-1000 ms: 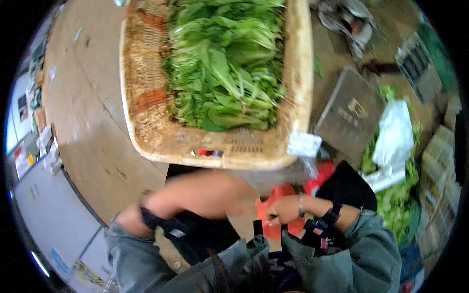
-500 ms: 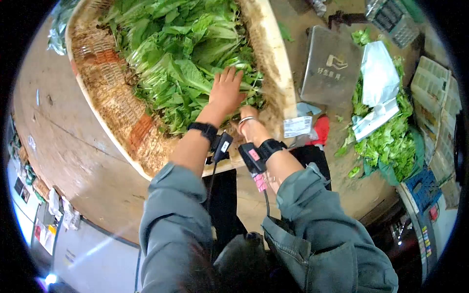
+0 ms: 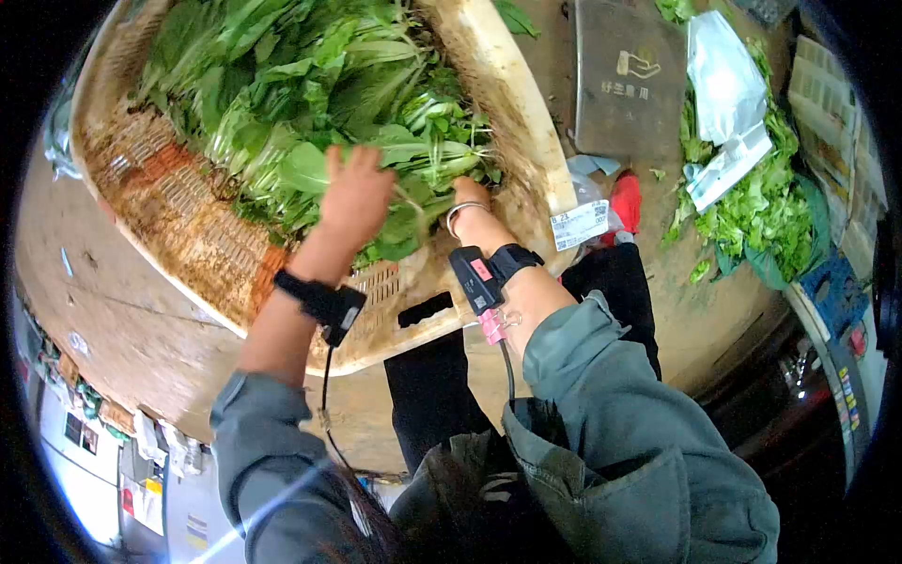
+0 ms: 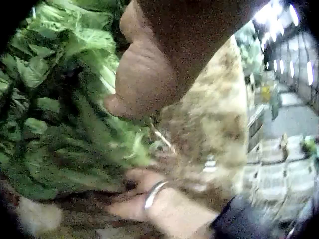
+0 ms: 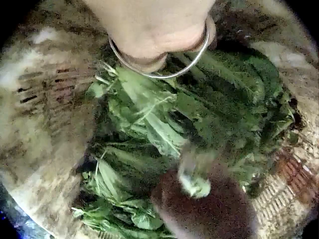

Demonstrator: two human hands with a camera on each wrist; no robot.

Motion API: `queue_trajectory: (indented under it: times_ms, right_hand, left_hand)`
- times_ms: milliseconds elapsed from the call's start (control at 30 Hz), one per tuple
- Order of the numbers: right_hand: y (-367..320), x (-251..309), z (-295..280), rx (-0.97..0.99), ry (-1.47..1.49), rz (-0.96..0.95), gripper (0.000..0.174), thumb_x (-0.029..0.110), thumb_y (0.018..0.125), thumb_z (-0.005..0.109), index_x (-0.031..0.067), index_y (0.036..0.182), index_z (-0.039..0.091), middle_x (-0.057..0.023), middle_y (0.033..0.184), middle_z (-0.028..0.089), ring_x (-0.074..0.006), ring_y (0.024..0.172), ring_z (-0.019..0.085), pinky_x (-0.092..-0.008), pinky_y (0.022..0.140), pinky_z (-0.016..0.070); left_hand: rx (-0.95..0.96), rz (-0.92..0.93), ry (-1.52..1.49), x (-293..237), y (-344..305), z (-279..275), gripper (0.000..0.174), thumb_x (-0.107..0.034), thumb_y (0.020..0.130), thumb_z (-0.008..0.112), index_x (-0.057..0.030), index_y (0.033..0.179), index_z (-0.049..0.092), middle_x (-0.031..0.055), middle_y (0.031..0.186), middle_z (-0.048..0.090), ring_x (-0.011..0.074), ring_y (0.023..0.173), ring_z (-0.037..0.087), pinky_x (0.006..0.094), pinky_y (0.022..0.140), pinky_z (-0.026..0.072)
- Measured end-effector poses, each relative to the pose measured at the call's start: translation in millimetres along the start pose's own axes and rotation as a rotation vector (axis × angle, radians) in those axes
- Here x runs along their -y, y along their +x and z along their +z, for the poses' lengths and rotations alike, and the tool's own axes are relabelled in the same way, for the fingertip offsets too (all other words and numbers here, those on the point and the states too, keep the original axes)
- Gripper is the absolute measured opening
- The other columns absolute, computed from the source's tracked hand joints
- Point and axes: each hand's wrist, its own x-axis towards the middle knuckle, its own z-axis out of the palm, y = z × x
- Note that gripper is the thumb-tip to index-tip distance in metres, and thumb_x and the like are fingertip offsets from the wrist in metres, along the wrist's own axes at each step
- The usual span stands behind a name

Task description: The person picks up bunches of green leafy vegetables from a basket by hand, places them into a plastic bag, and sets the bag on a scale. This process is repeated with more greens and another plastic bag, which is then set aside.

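Note:
Leafy greens (image 3: 310, 85) with pale stems lie heaped in a soiled white plastic basket (image 3: 512, 85). My left hand (image 3: 357, 202) is over the near part of the heap, fingers bent. It pinches a thin pale leaf stem (image 3: 413, 209), which sticks out beside the thumb; in the right wrist view a pale end of it shows blurred at the left hand (image 5: 204, 204). My right hand (image 3: 470, 209), a bangle at its wrist, grips greens at the heap's near right corner. Its fingertips are partly hidden by leaves; in the left wrist view thumb and finger curl around the stem ends.
Right of the basket are a dark scale-like plate (image 3: 628, 80), a white plastic bag (image 3: 723, 70) on more greens (image 3: 766, 216), and a pale crate (image 3: 822, 132). A printed label (image 3: 580, 226) hangs at the basket's rim. My legs (image 3: 427, 395) are under its near edge.
Both hands have come from near my lap into the basket. In the last half second my left hand has shifted left and toward me; the right has stayed at the near corner.

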Motion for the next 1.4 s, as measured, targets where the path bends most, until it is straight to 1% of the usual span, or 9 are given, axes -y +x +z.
queue_trajectory:
  times_ms: [133,233,300,567,700,833,1100,1200,1400]
  right_hand:
    - [70,-33,-11,0.017,-0.288,-0.257,0.019,0.018,0.075,0.049,0.0007,0.081,0.054,-0.0105,0.077,0.053,-0.0199,0.065,0.044,-0.0328,0.062,0.0375]
    - [20,-14,-1,-0.026,0.342,-0.018,0.02,0.017,0.076,0.049,-0.0019,0.08,0.056,-0.0106,0.077,0.054,-0.0213,0.066,0.049,-0.0342,0.063,0.0395]
    - [15,-13,-5,0.005,-0.063,-0.116,0.018,0.016,0.077,0.048,-0.0008,0.08,0.055,-0.0084,0.077,0.053,-0.0201,0.066,0.048,-0.0333,0.062,0.0399]
    - [-46,31,6,0.119,0.45,0.071,0.018,0.014,0.065,0.047,0.0125,0.058,0.03,-0.0038,0.062,0.034,-0.0191,0.054,0.036,-0.0284,0.052,0.034]
    - [-54,35,10,0.181,0.391,0.145,0.019,0.019,0.065,0.057,0.0062,0.074,0.047,-0.0054,0.081,0.045,-0.019,0.067,0.042,-0.0295,0.06,0.0404]
    - [-81,36,12,0.351,0.393,0.075,0.036,0.027,0.065,0.065,0.0035,0.09,0.054,-0.0075,0.089,0.051,-0.0202,0.071,0.047,-0.0304,0.064,0.0415]
    - [-49,51,17,0.051,-0.707,-0.485,0.085,0.052,0.06,0.068,-0.0135,0.108,0.046,-0.0295,0.1,0.055,-0.0381,0.094,0.055,-0.0374,0.084,0.0422]
    - [-60,38,30,0.051,-0.268,-0.884,0.073,0.042,0.06,0.074,-0.0107,0.103,0.047,-0.0225,0.092,0.059,-0.0312,0.086,0.058,-0.0363,0.078,0.0449]
    - [-61,41,26,0.524,0.16,-0.601,0.048,0.031,0.064,0.074,-0.0013,0.096,0.058,-0.0087,0.092,0.061,-0.0167,0.083,0.057,-0.0313,0.08,0.0421]
  left_hand:
    - [0.071,-0.136,-0.251,6,43,-33,0.034,-0.014,0.066,0.064,-0.0072,0.098,0.055,0.0134,0.106,0.052,0.0292,0.103,0.048,0.0432,0.091,0.0341]
    - [0.127,-0.029,-0.383,-30,93,-12,0.038,-0.02,0.07,0.062,-0.004,0.103,0.052,0.0148,0.107,0.051,0.0299,0.1,0.05,0.039,0.08,0.0413]
    - [-0.023,0.101,-0.232,-58,92,21,0.046,-0.03,0.073,0.06,-0.0037,0.109,0.049,0.0158,0.11,0.049,0.0306,0.099,0.05,0.0402,0.079,0.0421]
    - [0.034,-0.111,-0.552,-64,61,34,0.073,-0.043,0.071,0.062,0.0002,0.123,0.038,0.0277,0.121,0.037,0.0391,0.107,0.042,0.041,0.09,0.0377]
    - [0.346,0.131,-0.47,-13,72,7,0.092,-0.041,0.051,0.077,0.0013,0.123,0.038,0.027,0.112,0.046,0.0387,0.106,0.044,0.0388,0.09,0.0377]
    - [0.2,0.104,-0.535,3,74,12,0.085,-0.041,0.047,0.078,0.0007,0.115,0.047,0.0225,0.105,0.052,0.0359,0.099,0.049,0.0396,0.086,0.041]
    - [0.233,-0.005,-0.501,4,93,21,0.091,-0.046,0.046,0.076,0.0012,0.116,0.044,0.0216,0.116,0.044,0.0363,0.108,0.044,0.0426,0.09,0.0381]
    - [0.166,-0.037,-0.824,12,83,24,0.093,-0.034,0.045,0.08,0.006,0.118,0.039,0.0237,0.114,0.049,0.0341,0.106,0.048,0.0378,0.091,0.0378]
    - [0.319,-0.017,-1.209,29,77,9,0.08,-0.03,0.054,0.078,0.0056,0.117,0.043,0.0189,0.112,0.053,0.0246,0.103,0.052,0.0315,0.09,0.0381]
